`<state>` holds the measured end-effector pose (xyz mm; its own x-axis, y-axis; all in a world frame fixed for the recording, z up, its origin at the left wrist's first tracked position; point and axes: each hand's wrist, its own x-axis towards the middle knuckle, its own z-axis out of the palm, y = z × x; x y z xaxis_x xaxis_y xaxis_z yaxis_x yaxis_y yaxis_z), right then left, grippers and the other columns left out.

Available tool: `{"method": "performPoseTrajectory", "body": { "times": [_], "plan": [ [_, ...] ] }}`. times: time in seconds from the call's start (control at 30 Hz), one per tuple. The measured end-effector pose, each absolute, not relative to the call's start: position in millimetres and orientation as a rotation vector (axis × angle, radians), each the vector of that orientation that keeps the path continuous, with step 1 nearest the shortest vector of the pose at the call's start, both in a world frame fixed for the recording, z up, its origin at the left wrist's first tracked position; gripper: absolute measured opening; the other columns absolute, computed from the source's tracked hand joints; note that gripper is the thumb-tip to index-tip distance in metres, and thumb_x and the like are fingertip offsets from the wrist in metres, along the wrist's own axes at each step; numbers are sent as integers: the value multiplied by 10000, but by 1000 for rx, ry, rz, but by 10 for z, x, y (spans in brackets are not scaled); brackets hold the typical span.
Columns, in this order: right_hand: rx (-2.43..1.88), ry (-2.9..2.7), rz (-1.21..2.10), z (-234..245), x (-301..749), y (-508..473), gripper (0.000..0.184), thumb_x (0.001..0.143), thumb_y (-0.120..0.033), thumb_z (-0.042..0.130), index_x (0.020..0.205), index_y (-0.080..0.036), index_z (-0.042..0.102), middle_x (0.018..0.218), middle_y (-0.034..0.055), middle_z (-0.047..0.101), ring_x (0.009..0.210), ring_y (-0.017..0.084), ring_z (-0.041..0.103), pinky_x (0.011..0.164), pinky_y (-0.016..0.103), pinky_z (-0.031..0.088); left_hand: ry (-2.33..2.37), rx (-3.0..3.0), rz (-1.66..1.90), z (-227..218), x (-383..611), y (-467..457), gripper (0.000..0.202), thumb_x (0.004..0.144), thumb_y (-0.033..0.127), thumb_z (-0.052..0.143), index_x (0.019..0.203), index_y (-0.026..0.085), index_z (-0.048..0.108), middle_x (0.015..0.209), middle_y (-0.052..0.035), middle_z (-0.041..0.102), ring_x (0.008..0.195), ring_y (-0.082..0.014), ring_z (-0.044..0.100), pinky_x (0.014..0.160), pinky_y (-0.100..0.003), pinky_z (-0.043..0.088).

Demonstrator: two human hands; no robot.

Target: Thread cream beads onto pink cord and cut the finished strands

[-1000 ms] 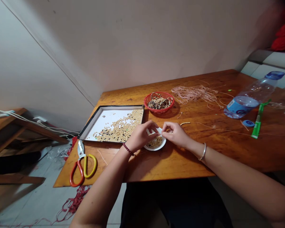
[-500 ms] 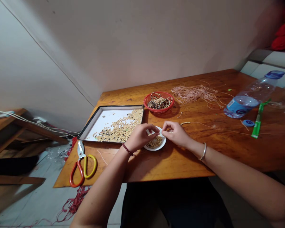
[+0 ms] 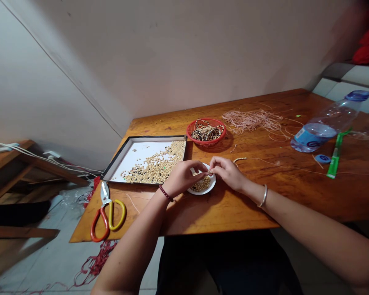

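Note:
My left hand (image 3: 183,178) and my right hand (image 3: 227,172) meet above a small white dish (image 3: 210,188) holding pale round beads (image 3: 201,184). Their fingertips pinch something tiny at the dish's far rim, apparently a bead and the end of a thin cord; the fingers partly hide it. A short strand of beads on cord (image 3: 240,159) lies on the wooden table (image 3: 221,209) to the right of my right hand. A white tray (image 3: 132,159) with black edges, scattered with pale and dark beads, sits left of my left hand.
A red basket (image 3: 206,132) of beaded strands and a pink cord tangle (image 3: 252,121) lie at the back. Orange-and-yellow scissors (image 3: 107,217) lie front left. A plastic water bottle (image 3: 322,128) and green strip (image 3: 334,162) lie right. The table edge ends near my body.
My fingertips have drawn closer together above the dish's far rim. The camera view has shifted slightly, and the other objects have stayed in place on the table.

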<state>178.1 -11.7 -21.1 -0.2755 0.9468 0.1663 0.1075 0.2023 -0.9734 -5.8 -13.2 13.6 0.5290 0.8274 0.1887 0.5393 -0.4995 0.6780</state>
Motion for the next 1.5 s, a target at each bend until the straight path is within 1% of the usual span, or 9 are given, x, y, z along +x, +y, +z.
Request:
{"method": "performPoseTrajectory", "body": {
  "times": [0.27, 0.5, 0.63, 0.73, 0.83, 1.07, 1.23, 1.37, 1.5],
  "plan": [
    [-995, -1526, 1274, -247, 1818, -117, 151, 799, -284, 405, 735, -201, 514, 668, -4, 547, 569, 128, 457, 513, 240, 343, 1164, 2281, 679, 128, -55, -134, 161, 801, 340, 658, 836, 190, 701, 764, -19, 687, 649, -112, 586, 639, -229, 451],
    [-1025, -1488, 1326, -225, 1805, -120, 135, 788, -305, 411, 732, -209, 488, 652, -11, 540, 523, 118, 429, 463, 226, 316, 1219, 2327, 657, 118, -57, -130, 178, 780, 354, 676, 776, 177, 663, 730, -8, 668, 639, -117, 578, 626, -232, 442],
    [-1036, -1421, 1385, -195, 1803, -106, 161, 778, -338, 414, 728, -205, 489, 656, -16, 537, 443, 89, 353, 411, 220, 251, 1130, 2267, 688, 172, -75, -129, 152, 819, 327, 639, 811, 178, 669, 772, -10, 685, 649, -106, 580, 620, -219, 440],
    [-1039, -1355, 1387, -176, 1812, -83, 181, 759, -356, 421, 730, -197, 501, 654, -16, 533, 402, 67, 278, 393, 223, 180, 1137, 2193, 811, 218, -107, -112, 184, 849, 339, 598, 839, 169, 669, 806, -30, 692, 692, -115, 600, 614, -215, 451],
    [-1066, -1328, 1341, -174, 1826, -59, 181, 744, -355, 440, 718, -190, 508, 626, -15, 531, 405, 62, 259, 403, 226, 148, 1216, 2133, 956, 233, -148, -80, 211, 844, 366, 599, 839, 166, 668, 835, -45, 693, 743, -129, 612, 617, -216, 469],
    [-1063, -1376, 1171, -216, 1841, -28, 223, 782, -361, 478, 639, -192, 504, 608, -1, 526, 510, 105, 405, 470, 235, 280, 1277, 2110, 1049, 190, -197, -25, 243, 836, 399, 602, 843, 166, 670, 867, -57, 695, 771, -135, 614, 646, -222, 500],
    [-1091, -1446, 1061, -285, 1852, 1, 237, 820, -354, 466, 695, -184, 573, 631, 6, 562, 626, 140, 515, 591, 255, 374, 1284, 2096, 1099, 175, -197, -18, 222, 858, 371, 569, 853, 165, 653, 872, -54, 684, 788, -140, 612, 651, -228, 503],
    [-1145, -1521, 965, -322, 1867, 14, 278, 844, -355, 457, 676, -178, 590, 656, 17, 595, 711, 161, 569, 696, 273, 402, 1310, 2085, 1127, 157, -205, -2, 189, 873, 334, 543, 860, 169, 634, 870, -48, 675, 798, -139, 608, 650, -222, 497],
    [-1174, -1551, 897, -320, 1866, 6, 268, 846, -338, 462, 657, -181, 570, 646, 15, 594, 696, 161, 574, 696, 276, 411, 1340, 2082, 1115, 152, -210, 14, 171, 876, 320, 534, 863, 171, 619, 875, -48, 670, 811, -145, 603, 666, -235, 494]
  ]
}}
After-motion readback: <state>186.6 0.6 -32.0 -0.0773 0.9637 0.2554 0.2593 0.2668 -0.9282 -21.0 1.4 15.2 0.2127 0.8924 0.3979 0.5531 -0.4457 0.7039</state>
